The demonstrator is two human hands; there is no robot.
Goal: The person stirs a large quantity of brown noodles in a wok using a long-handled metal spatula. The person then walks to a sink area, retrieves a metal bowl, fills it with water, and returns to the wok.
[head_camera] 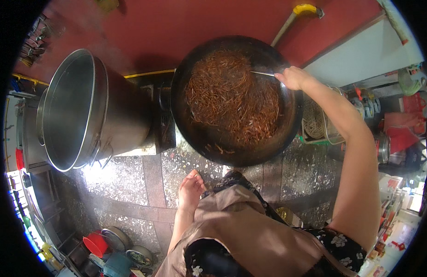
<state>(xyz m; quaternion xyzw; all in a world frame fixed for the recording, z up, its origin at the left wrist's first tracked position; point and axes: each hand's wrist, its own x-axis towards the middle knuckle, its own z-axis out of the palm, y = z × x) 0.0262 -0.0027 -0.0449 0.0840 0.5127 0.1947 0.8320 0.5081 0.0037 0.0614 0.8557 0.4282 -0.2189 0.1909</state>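
A large dark wok (199,142) stands before me, holding a heap of reddish-brown shredded food (222,86) that looks wet and glossy. My right hand (292,78) grips a thin metal utensil (262,73) over the wok's right side. The utensil's far end is buried in the food, so its shape is hidden. Below the wok, close to my apron (234,225), hangs my left hand (191,187). Its fingers are loosely curled, and nothing shows in them.
A tall, wide metal pot (127,114) stands left of the wok. Along the right are a plastic basket (314,117) and glass jars (383,149). A yellow-ended handle (305,9) leans on the red wall behind. Lower left on the floor sit a red basin (95,244) and a blue container (117,265).
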